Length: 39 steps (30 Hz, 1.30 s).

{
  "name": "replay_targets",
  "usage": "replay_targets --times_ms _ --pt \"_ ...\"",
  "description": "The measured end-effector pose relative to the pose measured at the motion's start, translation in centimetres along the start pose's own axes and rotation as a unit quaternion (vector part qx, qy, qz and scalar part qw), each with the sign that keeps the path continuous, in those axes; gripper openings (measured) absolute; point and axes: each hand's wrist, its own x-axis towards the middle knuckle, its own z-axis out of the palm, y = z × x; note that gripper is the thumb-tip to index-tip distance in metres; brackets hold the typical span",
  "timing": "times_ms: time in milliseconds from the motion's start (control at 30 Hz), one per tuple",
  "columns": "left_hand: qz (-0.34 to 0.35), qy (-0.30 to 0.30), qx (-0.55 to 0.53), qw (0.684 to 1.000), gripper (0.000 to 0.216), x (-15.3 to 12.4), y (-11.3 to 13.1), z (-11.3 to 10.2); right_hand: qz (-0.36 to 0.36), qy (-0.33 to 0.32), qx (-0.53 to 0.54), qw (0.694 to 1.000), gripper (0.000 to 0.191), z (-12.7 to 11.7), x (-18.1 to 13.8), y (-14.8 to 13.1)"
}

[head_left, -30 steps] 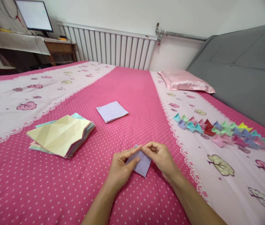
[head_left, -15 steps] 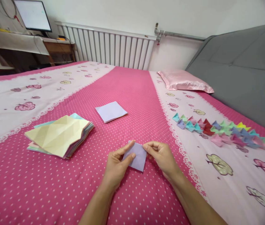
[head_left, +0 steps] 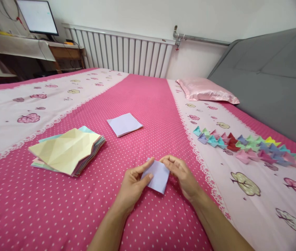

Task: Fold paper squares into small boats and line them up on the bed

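Observation:
A small lavender paper square (head_left: 158, 176) is held just above the pink dotted bedspread (head_left: 142, 101) between both hands. My left hand (head_left: 133, 186) pinches its left edge with thumb and forefinger. My right hand (head_left: 180, 172) grips its right edge with curled fingers. A second stack of lavender paper (head_left: 124, 124) lies farther up the bed. A pile of creased coloured sheets (head_left: 68, 150) with a yellow one on top sits to the left.
A row of several folded paper boats (head_left: 249, 146) in mixed colours lies on the right strip of the bed. A pink pillow (head_left: 206, 90) rests by the grey headboard (head_left: 270, 80). A white radiator (head_left: 121, 52) and a desk with a monitor (head_left: 38, 17) stand beyond.
The lavender paper has turned flatter toward me and both hands have shifted slightly around its edges. Nothing else on the bed has moved.

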Motion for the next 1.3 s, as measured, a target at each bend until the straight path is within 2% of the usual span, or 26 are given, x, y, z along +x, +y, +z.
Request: replay_targets --times_ms 233,367,433,533,633,700,900,1167,1300 --pt "-0.002 -0.08 0.055 0.995 0.042 -0.4 0.1 0.0 0.027 -0.021 -0.056 0.998 0.024 -0.3 0.0 0.7" --pt "-0.001 -0.095 0.052 0.994 0.044 -0.5 0.3 0.1 0.036 -0.002 -0.065 0.997 0.024 -0.2 0.0 1.2" --pt "0.013 -0.089 0.026 0.996 0.052 -0.4 0.4 0.2 0.034 0.022 -0.06 0.997 0.025 -0.1 0.0 1.2" --pt "0.032 -0.037 0.011 0.999 0.063 -0.1 0.1 0.3 0.03 0.051 -0.031 0.998 0.025 0.0 0.1 1.2" --pt "0.025 0.018 0.047 0.998 0.039 0.2 -0.3 0.2 0.027 0.065 -0.009 0.998 0.024 0.1 0.1 1.2" --pt "0.016 0.029 0.07 0.997 0.025 0.4 -0.4 0.1 0.022 0.073 -0.008 0.997 0.024 0.2 0.1 1.3" --pt "0.016 -0.003 0.053 0.998 0.028 0.5 -0.2 0.2 0.009 0.109 -0.012 0.994 0.026 0.4 0.2 1.3" --pt "0.002 -0.043 -0.012 0.999 0.03 0.2 -0.2 0.0 0.024 0.113 -0.001 0.993 0.028 0.0 0.4 1.3" --pt "0.004 -0.043 -0.029 0.999 0.033 0.1 -0.1 -0.2 0.031 0.102 -0.006 0.994 0.03 -0.1 0.5 1.2"
